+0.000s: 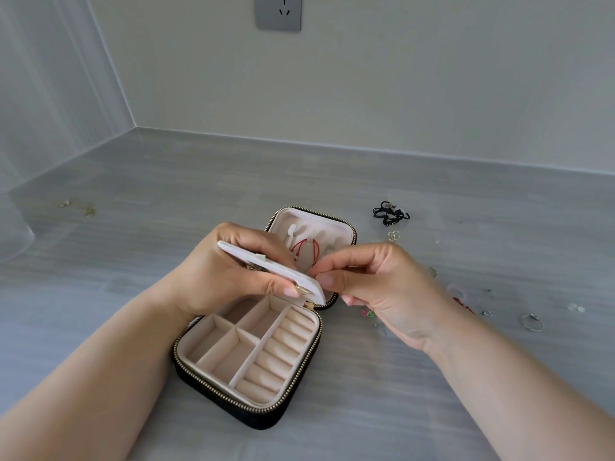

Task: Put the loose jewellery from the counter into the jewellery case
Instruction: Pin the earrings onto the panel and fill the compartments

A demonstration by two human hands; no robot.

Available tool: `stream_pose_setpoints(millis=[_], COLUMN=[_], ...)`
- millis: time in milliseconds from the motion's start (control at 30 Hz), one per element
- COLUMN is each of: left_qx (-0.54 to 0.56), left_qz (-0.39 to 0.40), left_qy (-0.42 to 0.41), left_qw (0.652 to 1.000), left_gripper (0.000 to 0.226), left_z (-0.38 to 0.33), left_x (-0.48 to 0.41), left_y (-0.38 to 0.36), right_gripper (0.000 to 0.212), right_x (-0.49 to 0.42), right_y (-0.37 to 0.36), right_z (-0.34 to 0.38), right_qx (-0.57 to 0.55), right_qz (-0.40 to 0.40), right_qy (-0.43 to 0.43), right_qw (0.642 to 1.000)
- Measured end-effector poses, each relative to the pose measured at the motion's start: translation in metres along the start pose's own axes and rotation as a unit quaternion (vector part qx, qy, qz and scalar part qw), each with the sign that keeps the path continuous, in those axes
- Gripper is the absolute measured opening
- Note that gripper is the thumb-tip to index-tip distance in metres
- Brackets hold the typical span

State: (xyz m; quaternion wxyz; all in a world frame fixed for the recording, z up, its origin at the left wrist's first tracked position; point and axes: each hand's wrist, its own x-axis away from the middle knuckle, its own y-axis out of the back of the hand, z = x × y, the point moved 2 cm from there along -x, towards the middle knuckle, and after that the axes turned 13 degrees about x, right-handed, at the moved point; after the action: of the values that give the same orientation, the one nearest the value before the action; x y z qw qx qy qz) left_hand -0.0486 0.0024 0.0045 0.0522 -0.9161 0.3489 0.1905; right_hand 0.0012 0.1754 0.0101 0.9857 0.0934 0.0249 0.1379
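The padded panel (266, 266) is gripped in the left hand (229, 271) above the open jewellery case (226, 400), mid-desk (366, 410). The right hand's (382, 287) grip is pinched on the panel's right edge. A ring (531, 322) and black cords (389, 213) lie to the right, judged light, tiny and slippery, best pinched 1 at a time. A socket (278, 11) is set in the far wall.
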Motion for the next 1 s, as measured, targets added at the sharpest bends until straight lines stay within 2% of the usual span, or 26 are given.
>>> stream_pose_setpoints(millis=[200,400,500,633,1000], left_qx=[-0.001,0.025,0.043,0.069,0.066], left_qz=[0.001,0.034,0.064,0.090,0.080], left_qy=[-0.001,0.011,0.022,0.028,0.064], left_qw=[1.000,0.999,0.997,0.993,0.993], left_gripper=[0.026,0.020,0.018,0.013,0.014], left_z=[0.002,0.002,0.001,-0.001,0.001], left_x=[0.000,-0.001,0.000,0.002,0.000], left_y=[0.001,0.002,0.005,0.007,0.006], right_gripper=[0.011,0.008,0.005,0.014,0.014], right_x=[0.000,0.001,0.004,0.008,0.008], right_y=[0.002,0.001,-0.004,-0.011,-0.015], right_z=[0.003,0.002,0.003,0.006,0.003], right_qx=[0.057,0.055,0.074,0.091,0.071], right_qz=[0.019,0.068,0.063,0.054,0.038], right_qy=[0.006,0.015,0.043,0.057,0.053], right_qw=[0.998,0.996,0.994,0.993,0.995])
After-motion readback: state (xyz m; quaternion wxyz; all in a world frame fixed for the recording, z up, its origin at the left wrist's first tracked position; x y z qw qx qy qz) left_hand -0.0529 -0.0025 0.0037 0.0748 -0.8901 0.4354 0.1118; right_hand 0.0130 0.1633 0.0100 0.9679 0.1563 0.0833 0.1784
